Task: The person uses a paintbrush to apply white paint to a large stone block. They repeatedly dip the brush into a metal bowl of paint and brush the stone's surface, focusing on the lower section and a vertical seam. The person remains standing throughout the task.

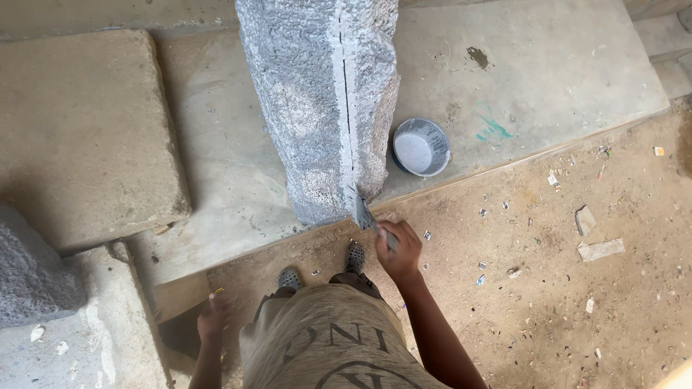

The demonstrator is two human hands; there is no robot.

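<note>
A tall rough grey pillar [310, 101] rises toward me, with a white strip of filler running down its corner edge. My right hand [398, 250] grips a putty knife [364, 214], its blade pressed against the bottom of that white strip. My left hand [213, 317] hangs low beside my hip with loosely curled fingers; whether a small yellowish bit near its fingertips is held is unclear. A round bucket [422, 147] with pale grey paste stands on the concrete just right of the pillar's foot.
A raised concrete slab [562, 65] carries the pillar and bucket, ending in a step edge. A big concrete block [79, 130] lies to the left, with rough stone [29, 274] below it. Dirt ground [577, 288] with scattered debris lies to the right. My feet [353, 256] stand at the step.
</note>
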